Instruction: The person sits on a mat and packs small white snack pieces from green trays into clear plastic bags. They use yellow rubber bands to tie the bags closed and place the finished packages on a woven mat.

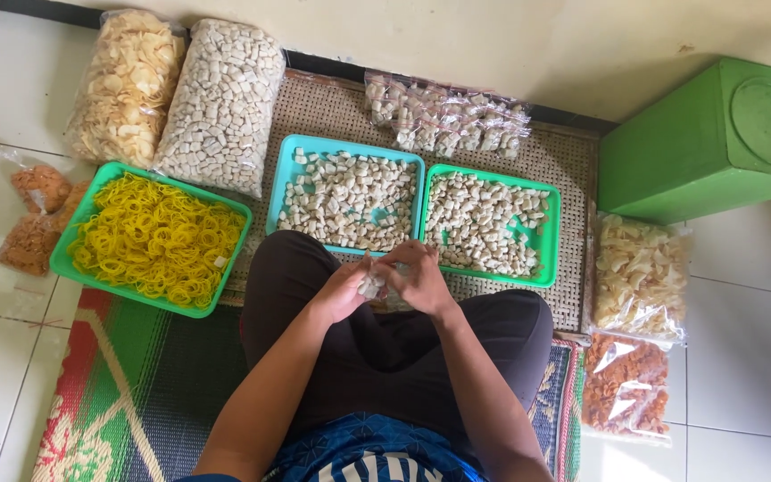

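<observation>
My left hand point(343, 290) and my right hand point(421, 278) meet above my lap, both closed on a small clear plastic bag of pale crackers point(373, 284). Just beyond them lie a teal tray point(285, 180) and a green tray point(550, 241), each holding several pale cracker pieces. A green tray of yellow rubber bands point(158, 239) sits to the left of my knee. Small filled packets point(446, 118) lie in a row behind the trays.
Large bags of pale chips point(124, 85) and crackers point(221, 107) lie at the back left. Orange snack packets point(36, 214) rest far left. A green bin point(707, 143) lies on its side at right, with bagged chips point(640, 277) and orange snacks point(626, 386) below it. A woven mat point(314, 107) covers the floor.
</observation>
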